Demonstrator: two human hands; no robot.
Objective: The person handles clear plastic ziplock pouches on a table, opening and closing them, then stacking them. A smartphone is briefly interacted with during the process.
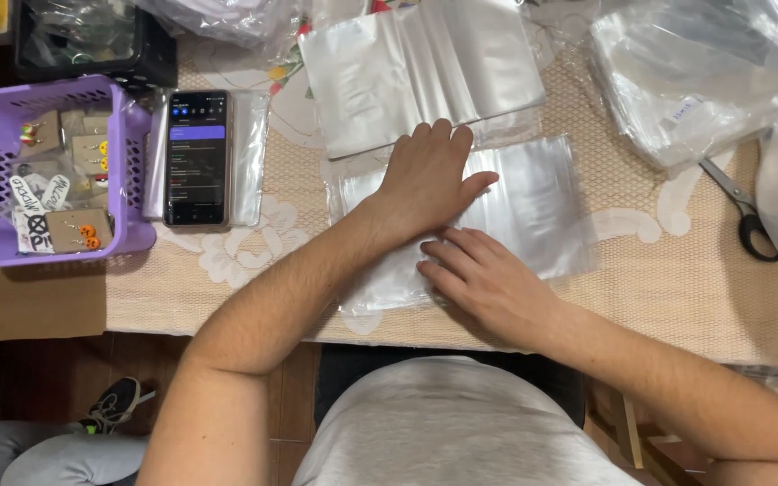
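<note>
Both the left hand [425, 184] and right hand [483, 279] lie open, flat on a clear plastic bag [524, 202]. More clear bags [416, 72] lie just beyond it; a purple basket [128, 238] sits far left of it.

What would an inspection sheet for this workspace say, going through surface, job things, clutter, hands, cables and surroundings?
Surface: table under a beige lace-patterned cloth.
Job's things: clear plastic bag lying flat at the near edge; a stack of clear bags just behind it.
Clutter: purple basket holding carded earrings; phone, screen lit, lying on a clear sleeve; scissors; heap of plastic bags at far right.
Hands: left hand pressed flat on the bag, fingers together; right hand flat on the bag's near part. Neither grips anything.
Cables: nothing seen.
Surroundings: black crate at far left; a shoe on the floor below.
</note>
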